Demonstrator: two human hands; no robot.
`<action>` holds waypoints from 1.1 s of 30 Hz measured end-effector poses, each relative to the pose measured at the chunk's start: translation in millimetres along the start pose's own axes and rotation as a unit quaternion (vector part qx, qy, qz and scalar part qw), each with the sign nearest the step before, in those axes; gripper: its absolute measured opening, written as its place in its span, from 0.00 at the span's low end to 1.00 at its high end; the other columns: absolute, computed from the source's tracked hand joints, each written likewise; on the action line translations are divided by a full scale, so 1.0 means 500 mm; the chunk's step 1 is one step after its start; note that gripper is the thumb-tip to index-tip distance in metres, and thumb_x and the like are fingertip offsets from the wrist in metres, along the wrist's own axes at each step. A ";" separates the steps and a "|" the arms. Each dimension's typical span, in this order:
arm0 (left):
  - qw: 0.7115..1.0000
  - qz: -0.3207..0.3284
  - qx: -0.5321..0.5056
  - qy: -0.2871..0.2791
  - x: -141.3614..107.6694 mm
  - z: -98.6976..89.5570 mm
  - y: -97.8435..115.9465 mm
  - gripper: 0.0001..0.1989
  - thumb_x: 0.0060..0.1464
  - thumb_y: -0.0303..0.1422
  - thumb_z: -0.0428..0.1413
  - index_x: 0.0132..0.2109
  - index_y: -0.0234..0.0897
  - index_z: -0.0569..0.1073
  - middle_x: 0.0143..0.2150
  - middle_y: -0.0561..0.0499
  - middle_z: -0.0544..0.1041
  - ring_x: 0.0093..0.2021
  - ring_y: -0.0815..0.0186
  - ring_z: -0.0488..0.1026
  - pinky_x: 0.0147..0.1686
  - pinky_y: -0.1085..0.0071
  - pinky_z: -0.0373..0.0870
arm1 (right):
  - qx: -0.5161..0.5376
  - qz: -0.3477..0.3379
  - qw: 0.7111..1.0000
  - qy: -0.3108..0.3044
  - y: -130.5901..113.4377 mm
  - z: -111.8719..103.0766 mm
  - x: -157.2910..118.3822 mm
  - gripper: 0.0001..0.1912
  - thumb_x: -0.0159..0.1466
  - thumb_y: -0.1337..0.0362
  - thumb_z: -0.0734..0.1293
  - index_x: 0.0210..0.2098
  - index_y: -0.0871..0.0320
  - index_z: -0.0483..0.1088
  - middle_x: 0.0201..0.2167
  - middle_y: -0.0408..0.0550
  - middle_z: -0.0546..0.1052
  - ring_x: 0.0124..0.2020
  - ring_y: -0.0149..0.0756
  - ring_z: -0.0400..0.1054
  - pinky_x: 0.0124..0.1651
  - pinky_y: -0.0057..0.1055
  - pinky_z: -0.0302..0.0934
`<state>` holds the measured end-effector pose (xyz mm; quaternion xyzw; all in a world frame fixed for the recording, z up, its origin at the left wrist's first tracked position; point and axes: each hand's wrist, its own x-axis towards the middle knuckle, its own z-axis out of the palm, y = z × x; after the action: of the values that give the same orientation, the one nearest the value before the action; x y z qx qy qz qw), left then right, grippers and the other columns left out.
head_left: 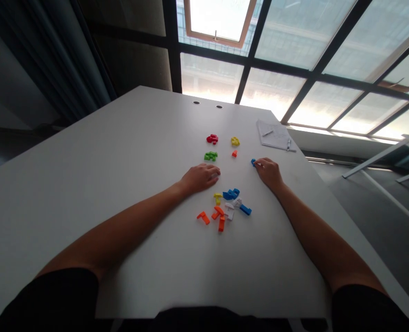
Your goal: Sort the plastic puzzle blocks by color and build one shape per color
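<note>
My right hand [268,171] pinches a small blue plastic block [253,162] at the tabletop, on the right of the sorted colours. My left hand [201,177] rests on the table, fingers loosely bent and a little apart, holding nothing I can see. Just beyond it lies a group of green blocks [210,156], with red blocks [212,139] farther back. Yellow blocks [235,141] and one orange block [234,154] lie between the hands and the far edge. Nearer me is a mixed pile: blue blocks [231,194], white blocks [229,211], a yellow block [218,198] and several orange blocks [221,223].
The white table [138,138] reaches toward large windows. Papers [273,134] with pens on them lie at the right edge. Two round cable holes [196,103] sit near the far edge. A dark curtain [52,55] hangs at the left, and a white metal frame [374,159] stands at the right.
</note>
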<state>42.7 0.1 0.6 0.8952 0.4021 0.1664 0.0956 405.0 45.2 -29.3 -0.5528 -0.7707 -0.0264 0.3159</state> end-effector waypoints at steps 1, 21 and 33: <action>1.000 -0.001 -0.001 0.001 0.000 0.000 0.000 0.17 0.69 0.43 0.49 0.55 0.46 0.79 0.62 0.49 0.79 0.60 0.55 0.75 0.56 0.60 0.75 | -0.006 -0.003 1.000 -0.008 0.002 0.001 -0.001 0.14 0.69 0.64 0.63 0.44 0.55 0.82 0.48 0.55 0.83 0.49 0.46 0.78 0.60 0.43 0.70; 0.999 -0.001 0.021 0.026 0.004 0.007 0.001 0.13 0.67 0.41 0.52 0.52 0.46 0.79 0.59 0.50 0.81 0.56 0.57 0.78 0.51 0.63 0.77 | -0.199 0.192 0.947 -0.166 -0.001 0.072 0.165 0.41 0.74 0.44 0.54 0.78 0.61 0.51 0.80 0.62 0.47 0.70 0.62 0.56 0.67 0.60 0.56; 0.999 0.002 0.026 0.027 0.001 0.007 0.000 0.15 0.69 0.41 0.50 0.53 0.46 0.79 0.61 0.51 0.80 0.57 0.57 0.77 0.52 0.63 0.77 | -0.050 0.022 0.994 -0.090 -0.092 -0.007 -0.037 0.17 0.71 0.61 0.64 0.56 0.57 0.77 0.61 0.59 0.78 0.63 0.52 0.69 0.67 0.50 0.62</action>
<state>44.3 0.4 -2.5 0.8933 0.4071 0.1804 0.0606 370.3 10.6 -21.7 -0.5849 -0.7814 -0.0083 0.2172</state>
